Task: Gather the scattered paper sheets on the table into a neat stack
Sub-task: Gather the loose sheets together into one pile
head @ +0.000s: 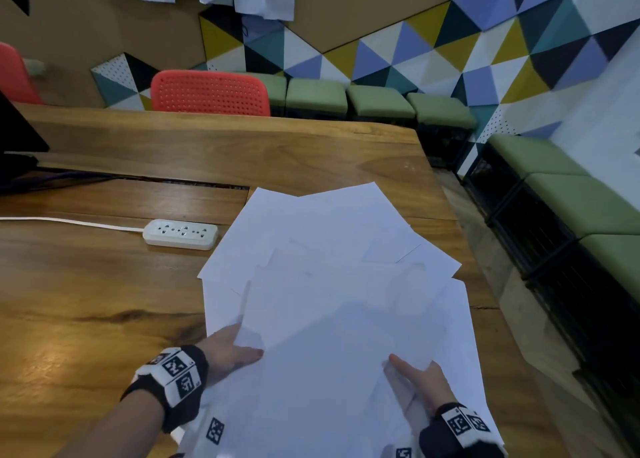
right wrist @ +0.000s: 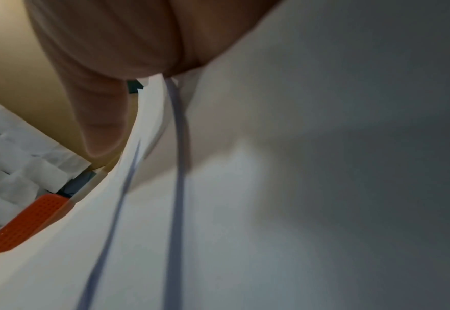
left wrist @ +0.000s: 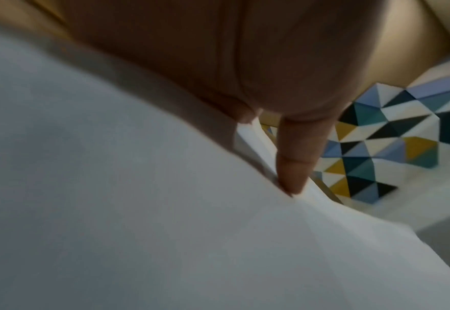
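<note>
Several white paper sheets [head: 329, 267] lie fanned out and overlapping on the right part of the wooden table [head: 86, 301]. My left hand [head: 235, 348] pinches the pile's near left edge, thumb on top and fingers tucked under the sheets. My right hand [head: 420, 379] holds the near right side, thumb on top and fingers showing faintly beneath a sheet. In the left wrist view a finger [left wrist: 295, 159] presses into the paper [left wrist: 139, 209]. The right wrist view shows a digit [right wrist: 99, 125] beside curved, layered sheet edges [right wrist: 245, 209].
A white power strip [head: 180, 234] with its cord lies just left of the sheets. The table's right edge [head: 460, 222] runs close to the pile. A red chair [head: 211, 92] and green stools [head: 377, 102] stand beyond the table; a dark screen [head: 17, 135] is far left.
</note>
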Tool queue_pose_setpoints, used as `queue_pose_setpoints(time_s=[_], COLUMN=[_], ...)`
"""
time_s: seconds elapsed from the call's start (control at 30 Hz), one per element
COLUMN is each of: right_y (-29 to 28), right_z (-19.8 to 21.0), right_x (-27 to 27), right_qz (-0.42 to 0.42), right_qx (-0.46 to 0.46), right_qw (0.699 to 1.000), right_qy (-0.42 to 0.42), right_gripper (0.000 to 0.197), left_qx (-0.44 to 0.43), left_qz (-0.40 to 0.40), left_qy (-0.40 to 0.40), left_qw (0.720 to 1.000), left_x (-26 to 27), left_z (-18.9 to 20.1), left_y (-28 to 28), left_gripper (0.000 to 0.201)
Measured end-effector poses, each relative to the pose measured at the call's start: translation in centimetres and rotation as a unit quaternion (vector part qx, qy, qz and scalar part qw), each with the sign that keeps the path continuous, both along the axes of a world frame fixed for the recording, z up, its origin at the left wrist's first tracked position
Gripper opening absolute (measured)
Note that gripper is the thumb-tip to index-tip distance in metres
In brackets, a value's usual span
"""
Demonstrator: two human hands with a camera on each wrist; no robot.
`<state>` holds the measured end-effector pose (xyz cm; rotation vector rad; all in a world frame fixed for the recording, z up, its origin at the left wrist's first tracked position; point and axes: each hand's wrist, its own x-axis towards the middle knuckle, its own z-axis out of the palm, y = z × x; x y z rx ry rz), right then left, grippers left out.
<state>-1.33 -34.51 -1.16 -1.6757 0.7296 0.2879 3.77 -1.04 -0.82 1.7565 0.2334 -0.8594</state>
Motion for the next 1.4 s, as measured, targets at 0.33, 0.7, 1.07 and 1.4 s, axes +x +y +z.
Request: queue_pose_setpoints(time_s=[0.33,0.7,1.07,1.4], right_y=[1.4,3.2,2.5,4.1], right_z=[-0.9,1.8,-0.2,1.4], right_x=[-0.4,0.6,0.3,-0.7], right_qz=[-0.008,0.01,-0.005,0.05], right_qx=[0.142,0.057,0.191,0.263], right_qw=[0.99,0.998,0.978,0.959], right_qy=[0.006,-0.006,-0.084,-0.087], right_gripper=[0.049,0.018,0.052,0.066], left_qx=[0.153,0.209,0.033,-0.005], left_qz=[0.044,0.081,0.158,-0.081], left_qy=[-0.148,-0.173,-0.113,-0.06], left_qw=[0.976,0.959,0.98,0.995], left_x=[0.0,1.9,1.1,-0.8], left_z=[0.2,2.6,1.9,2.0], left_y=[-4.8,-5.7,-2.6,-1.3], left_gripper=[0.044,0.053,0.084,0.063])
